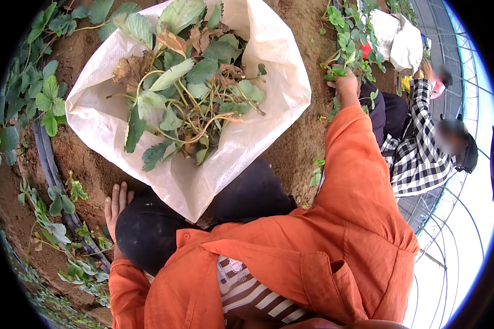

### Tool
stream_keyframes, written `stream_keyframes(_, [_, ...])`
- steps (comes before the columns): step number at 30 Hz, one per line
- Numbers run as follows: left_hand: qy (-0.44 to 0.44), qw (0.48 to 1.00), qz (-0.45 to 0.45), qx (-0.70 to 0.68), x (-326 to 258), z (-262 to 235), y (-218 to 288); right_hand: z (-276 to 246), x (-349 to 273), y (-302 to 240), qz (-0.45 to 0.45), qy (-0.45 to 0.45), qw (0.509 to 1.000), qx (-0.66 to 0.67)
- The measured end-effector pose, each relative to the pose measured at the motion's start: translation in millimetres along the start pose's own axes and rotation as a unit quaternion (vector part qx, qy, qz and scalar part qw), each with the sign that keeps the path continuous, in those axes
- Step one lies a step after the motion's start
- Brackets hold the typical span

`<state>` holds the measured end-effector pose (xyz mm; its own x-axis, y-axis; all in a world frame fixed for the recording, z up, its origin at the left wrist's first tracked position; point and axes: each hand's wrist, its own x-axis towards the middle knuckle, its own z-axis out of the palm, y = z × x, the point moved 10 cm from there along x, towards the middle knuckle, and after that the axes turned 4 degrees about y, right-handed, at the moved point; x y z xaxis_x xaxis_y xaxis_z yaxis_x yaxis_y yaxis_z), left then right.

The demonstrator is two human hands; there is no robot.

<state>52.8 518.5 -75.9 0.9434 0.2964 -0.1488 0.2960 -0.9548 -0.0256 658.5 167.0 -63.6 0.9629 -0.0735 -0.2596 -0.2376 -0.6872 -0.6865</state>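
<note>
A white woven sack [280, 71] stands open before my knees, filled with cut strawberry leaves and stems [186, 93], some green, some brown and dry. My left hand [118, 207] is beside my left knee at the soil, its fingers stretched out and holding nothing. My right arm reaches far out to the right. There my right hand [347, 86] is closed among the strawberry plants [343, 41] of the right row, with green leaves at its fingertips. Part of its grip is hidden.
On the left, strawberry plants [52, 104] grow along a dark hose [46, 159] on brown soil. At right, a person in a checked shirt [420, 162] crouches past the row, near another white sack [403, 44]. Greenhouse frame arches [450, 247] curve behind.
</note>
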Motion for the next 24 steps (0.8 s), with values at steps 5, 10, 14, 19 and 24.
stream_keyframes(5, [-0.006,1.000,0.001,0.003,1.1,0.0,0.4,12.4,1.7,-1.9,-0.012,-0.020,1.000,-0.002])
stream_keyframes(10, [-0.008,1.000,-0.006,-0.007,1.1,-2.4,1.2,17.9,4.5,0.4,0.036,0.010,0.999,-0.007])
stream_keyframes(14, [0.001,1.000,-0.002,-0.006,3.6,-4.1,1.5,12.2,22.8,21.1,0.125,0.013,0.984,0.125])
stream_keyframes(19, [-0.013,1.000,-0.010,-0.018,4.6,-3.6,1.5,28.5,19.8,14.5,0.176,-0.109,0.959,0.195])
stream_keyframes(24, [0.000,1.000,-0.001,-0.004,3.2,-4.2,1.2,29.3,19.0,15.8,0.174,-0.093,0.954,0.226])
